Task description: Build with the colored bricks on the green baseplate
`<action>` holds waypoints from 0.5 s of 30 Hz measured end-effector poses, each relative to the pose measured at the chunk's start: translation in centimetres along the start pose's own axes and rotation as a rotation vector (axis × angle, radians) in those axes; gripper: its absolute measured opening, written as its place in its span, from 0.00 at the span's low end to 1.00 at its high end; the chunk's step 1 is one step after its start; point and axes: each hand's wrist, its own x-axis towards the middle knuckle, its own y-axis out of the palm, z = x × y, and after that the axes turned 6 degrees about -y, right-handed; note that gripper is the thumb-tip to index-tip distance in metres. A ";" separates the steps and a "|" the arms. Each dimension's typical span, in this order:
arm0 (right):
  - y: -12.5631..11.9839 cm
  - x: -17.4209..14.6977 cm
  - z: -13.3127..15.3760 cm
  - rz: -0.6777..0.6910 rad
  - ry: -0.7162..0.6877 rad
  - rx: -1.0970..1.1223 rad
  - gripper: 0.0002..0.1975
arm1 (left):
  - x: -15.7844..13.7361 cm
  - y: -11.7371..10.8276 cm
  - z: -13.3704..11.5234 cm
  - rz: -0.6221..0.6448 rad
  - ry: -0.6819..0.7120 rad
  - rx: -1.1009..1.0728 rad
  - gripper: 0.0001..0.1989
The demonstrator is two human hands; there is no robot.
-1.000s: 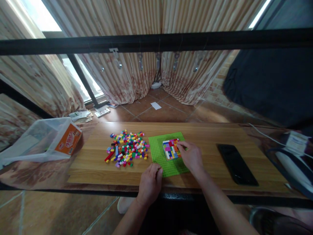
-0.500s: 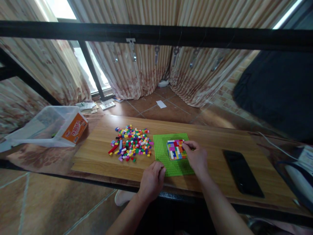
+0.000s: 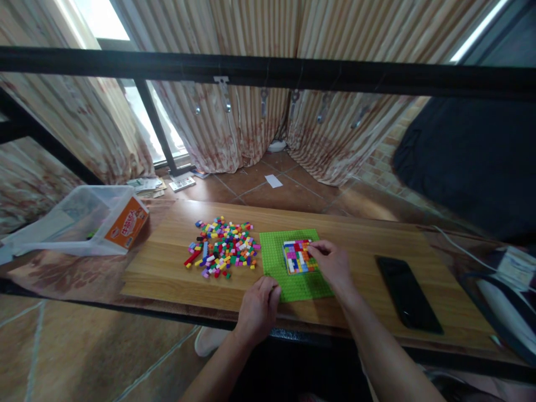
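A green baseplate lies on the wooden board in front of me. On it sits a low, square build of colourful toy bricks. My right hand reaches over the build from the right, fingertips pinched at its upper right corner. Whatever is between those fingertips is too small or hidden to make out. My left hand rests curled at the lower left corner of the baseplate, thumb against the fingers; its grip is hidden. Left of the baseplate spreads a heap of loose toy bricks in many colours.
A black phone lies on the wooden board to the right. At the far left a clear plastic bin with an orange label lies on its side. A dark metal bar crosses beyond the table, before striped curtains.
The view has shifted slightly. Both hands stay in nearly the same places, the right one still at the build's upper right corner. The brick heap looks unchanged.
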 end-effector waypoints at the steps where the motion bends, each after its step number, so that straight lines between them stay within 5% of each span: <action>1: -0.1 -0.3 0.1 -0.030 -0.005 0.004 0.15 | 0.0 -0.1 0.0 -0.003 -0.005 -0.012 0.11; 5: -0.3 -3.4 1.4 -0.178 -0.061 0.031 0.15 | 0.2 -0.4 0.1 -0.003 -0.051 -0.082 0.11; 11: 1.5 -9.5 3.5 0.189 -0.190 0.123 0.10 | 0.3 -1.0 0.1 0.015 -0.107 -0.227 0.13; 15: 2.8 -10.7 4.1 0.251 -0.176 0.171 0.09 | 0.3 -1.2 0.4 0.044 -0.115 -0.294 0.13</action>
